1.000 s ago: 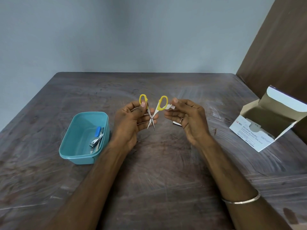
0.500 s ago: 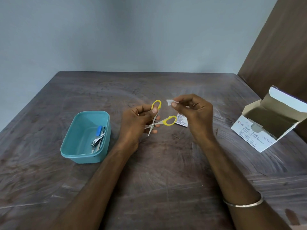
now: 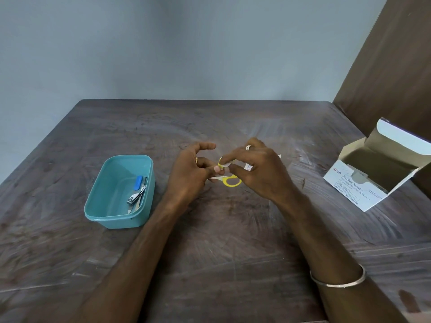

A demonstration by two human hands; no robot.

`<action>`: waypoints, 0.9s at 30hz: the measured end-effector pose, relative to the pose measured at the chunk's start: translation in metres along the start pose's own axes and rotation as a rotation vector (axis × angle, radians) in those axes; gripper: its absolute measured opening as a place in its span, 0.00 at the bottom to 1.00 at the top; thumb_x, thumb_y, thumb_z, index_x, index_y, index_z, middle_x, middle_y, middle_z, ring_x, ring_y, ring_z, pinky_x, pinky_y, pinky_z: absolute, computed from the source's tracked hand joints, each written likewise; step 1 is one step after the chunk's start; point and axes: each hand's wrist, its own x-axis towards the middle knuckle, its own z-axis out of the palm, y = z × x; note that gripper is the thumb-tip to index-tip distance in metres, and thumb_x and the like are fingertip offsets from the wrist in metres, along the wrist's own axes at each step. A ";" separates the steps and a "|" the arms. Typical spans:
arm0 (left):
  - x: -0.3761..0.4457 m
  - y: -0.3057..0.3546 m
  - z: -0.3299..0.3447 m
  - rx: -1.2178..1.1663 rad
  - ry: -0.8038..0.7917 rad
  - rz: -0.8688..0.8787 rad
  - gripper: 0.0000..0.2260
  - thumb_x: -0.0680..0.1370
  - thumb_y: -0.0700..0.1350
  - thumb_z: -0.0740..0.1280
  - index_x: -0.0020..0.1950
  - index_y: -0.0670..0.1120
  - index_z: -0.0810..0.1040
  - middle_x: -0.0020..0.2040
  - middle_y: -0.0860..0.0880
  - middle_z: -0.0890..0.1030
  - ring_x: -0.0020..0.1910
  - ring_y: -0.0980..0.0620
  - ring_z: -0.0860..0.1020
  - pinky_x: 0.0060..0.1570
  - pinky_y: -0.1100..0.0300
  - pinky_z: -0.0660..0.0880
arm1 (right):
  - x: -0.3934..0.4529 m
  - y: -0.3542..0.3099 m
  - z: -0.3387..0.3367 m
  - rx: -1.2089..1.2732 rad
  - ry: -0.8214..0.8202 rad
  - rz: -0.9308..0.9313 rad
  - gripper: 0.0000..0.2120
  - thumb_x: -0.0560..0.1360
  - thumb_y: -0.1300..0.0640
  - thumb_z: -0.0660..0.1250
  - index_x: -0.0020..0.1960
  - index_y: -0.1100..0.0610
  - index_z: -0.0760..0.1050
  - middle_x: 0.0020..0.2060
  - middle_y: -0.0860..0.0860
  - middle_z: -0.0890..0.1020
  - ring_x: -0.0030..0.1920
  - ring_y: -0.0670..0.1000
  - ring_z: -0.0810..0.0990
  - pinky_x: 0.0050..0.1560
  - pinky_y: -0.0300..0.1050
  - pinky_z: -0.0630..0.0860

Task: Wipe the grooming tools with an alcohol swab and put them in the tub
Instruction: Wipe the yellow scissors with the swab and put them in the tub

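Small scissors with yellow handles (image 3: 231, 181) hang over the middle of the table, held by my left hand (image 3: 190, 173), whose fingers hide the blades. My right hand (image 3: 257, 171) pinches a white alcohol swab (image 3: 225, 163) against the upper yellow handle loop. A torn swab wrapper (image 3: 248, 167) shows under my right fingers. The teal tub (image 3: 100, 206) stands to the left and holds a nail clipper (image 3: 136, 194) and a tool with a blue handle (image 3: 139, 182).
An open white box of alcohol swabs (image 3: 359, 185) sits at the table's right side, near a brown wall panel (image 3: 391, 66). The dark wooden table (image 3: 221, 252) stretches back to a grey wall.
The scissors have dropped lower and turned so the handles point right. My right hand has come down onto them with the swab, and both hands have closed together.
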 end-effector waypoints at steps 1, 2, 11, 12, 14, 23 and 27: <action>0.001 0.000 -0.001 0.015 0.000 0.004 0.19 0.75 0.31 0.71 0.63 0.44 0.74 0.36 0.45 0.84 0.29 0.62 0.80 0.26 0.72 0.69 | 0.000 -0.001 -0.001 0.004 -0.018 -0.005 0.09 0.70 0.57 0.75 0.49 0.47 0.85 0.38 0.45 0.84 0.42 0.43 0.70 0.39 0.46 0.72; 0.002 0.000 -0.003 0.038 0.001 0.004 0.19 0.75 0.31 0.71 0.63 0.44 0.74 0.34 0.46 0.84 0.27 0.62 0.78 0.26 0.73 0.68 | 0.001 -0.002 -0.001 0.016 -0.029 -0.010 0.08 0.71 0.55 0.75 0.50 0.47 0.84 0.39 0.43 0.84 0.42 0.44 0.70 0.39 0.46 0.72; 0.007 -0.001 -0.023 -0.011 -0.143 -0.128 0.10 0.77 0.36 0.69 0.48 0.51 0.82 0.38 0.42 0.83 0.36 0.50 0.76 0.28 0.60 0.72 | -0.002 -0.015 -0.010 0.387 -0.057 0.056 0.13 0.67 0.54 0.78 0.51 0.45 0.83 0.38 0.47 0.85 0.40 0.52 0.76 0.41 0.46 0.73; 0.007 -0.001 -0.022 -0.058 -0.152 -0.141 0.09 0.77 0.36 0.69 0.47 0.51 0.82 0.38 0.43 0.82 0.37 0.48 0.76 0.29 0.60 0.72 | -0.001 -0.017 -0.011 0.508 -0.036 0.099 0.13 0.67 0.56 0.79 0.50 0.47 0.83 0.37 0.49 0.85 0.38 0.55 0.77 0.40 0.49 0.72; 0.007 0.000 -0.020 -0.130 -0.189 -0.153 0.07 0.77 0.37 0.69 0.48 0.49 0.83 0.41 0.42 0.83 0.40 0.46 0.75 0.31 0.58 0.73 | 0.000 -0.021 -0.011 0.771 0.015 0.177 0.11 0.67 0.63 0.78 0.47 0.53 0.83 0.34 0.53 0.82 0.34 0.58 0.78 0.36 0.50 0.73; 0.003 0.005 -0.009 -0.246 -0.194 -0.123 0.11 0.84 0.45 0.58 0.53 0.45 0.80 0.39 0.47 0.85 0.40 0.52 0.80 0.36 0.60 0.76 | 0.008 -0.023 -0.009 1.212 0.274 0.543 0.08 0.66 0.60 0.76 0.43 0.56 0.78 0.34 0.46 0.82 0.34 0.46 0.77 0.34 0.41 0.74; 0.004 0.004 -0.010 -0.197 -0.209 -0.053 0.14 0.80 0.53 0.61 0.56 0.48 0.81 0.48 0.45 0.87 0.51 0.48 0.82 0.44 0.54 0.77 | 0.010 -0.022 -0.013 1.276 0.356 0.677 0.06 0.67 0.59 0.73 0.41 0.58 0.76 0.32 0.48 0.82 0.29 0.47 0.78 0.33 0.40 0.75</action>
